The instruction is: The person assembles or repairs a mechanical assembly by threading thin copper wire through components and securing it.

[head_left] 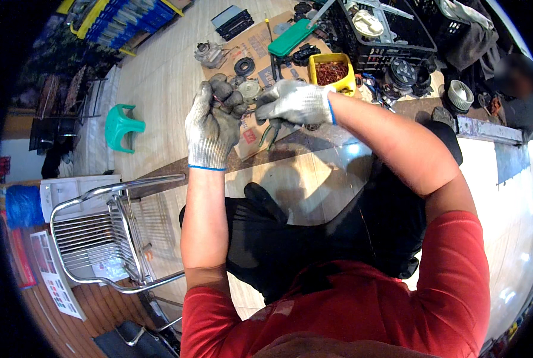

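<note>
Both hands wear grey-palmed white gloves over a cardboard sheet (pixel 245 51). My left hand (pixel 214 119) has its fingers curled around a small part with a thin red strand; the glove mostly hides it. My right hand (pixel 293 104) is closed on pliers (pixel 271 132) with dark-and-green handles, just right of my left hand. Behind my hands lie a round pale metal part (pixel 250 89), a dark ring (pixel 244 66) and a metal housing (pixel 207 55). A yellow container (pixel 350 83) of copper-coloured pieces sits beyond my right hand.
A green stool (pixel 123 128) and chrome chair (pixel 114 191) stand left. A black crate (pixel 386 45), green case (pixel 289 39), blower wheel (pixel 460 93) and assorted tools lie beyond my hands. A stack of blue-and-yellow items (pixel 123 21) is back left. A blurred person (pixel 517 77) appears far right.
</note>
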Demonstrator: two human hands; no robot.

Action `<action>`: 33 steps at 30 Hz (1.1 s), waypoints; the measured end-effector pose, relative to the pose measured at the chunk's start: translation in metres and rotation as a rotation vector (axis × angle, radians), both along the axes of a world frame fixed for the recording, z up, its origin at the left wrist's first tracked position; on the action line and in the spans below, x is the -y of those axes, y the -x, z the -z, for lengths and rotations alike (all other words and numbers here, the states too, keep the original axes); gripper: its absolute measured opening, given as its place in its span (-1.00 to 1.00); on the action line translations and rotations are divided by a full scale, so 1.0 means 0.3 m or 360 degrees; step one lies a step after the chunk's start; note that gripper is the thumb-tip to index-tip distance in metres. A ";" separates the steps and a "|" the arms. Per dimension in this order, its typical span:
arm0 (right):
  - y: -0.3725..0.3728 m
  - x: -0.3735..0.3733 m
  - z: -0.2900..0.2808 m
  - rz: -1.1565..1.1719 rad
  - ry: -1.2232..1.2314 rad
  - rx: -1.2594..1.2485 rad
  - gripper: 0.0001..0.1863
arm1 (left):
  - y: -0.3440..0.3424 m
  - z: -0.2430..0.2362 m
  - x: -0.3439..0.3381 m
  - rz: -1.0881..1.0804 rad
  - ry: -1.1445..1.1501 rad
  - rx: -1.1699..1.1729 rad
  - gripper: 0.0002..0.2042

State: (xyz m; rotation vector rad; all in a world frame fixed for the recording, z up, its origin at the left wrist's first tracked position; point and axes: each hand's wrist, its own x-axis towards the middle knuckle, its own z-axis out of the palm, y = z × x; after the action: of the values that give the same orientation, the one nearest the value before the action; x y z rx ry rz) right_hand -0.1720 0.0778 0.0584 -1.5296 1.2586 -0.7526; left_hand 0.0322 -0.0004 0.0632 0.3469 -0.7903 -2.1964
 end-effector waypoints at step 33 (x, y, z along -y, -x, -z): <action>0.010 -0.051 -0.103 0.0105 0.0548 -0.0312 -0.58 | 0.070 0.040 -0.049 -0.0013 0.0073 0.0494 -0.45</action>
State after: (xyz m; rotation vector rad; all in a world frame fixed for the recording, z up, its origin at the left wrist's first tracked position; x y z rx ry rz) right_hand -0.1751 0.0931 0.0894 -1.8842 1.3803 -0.9155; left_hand 0.0112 0.0142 0.0512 0.6775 -1.0016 -2.1402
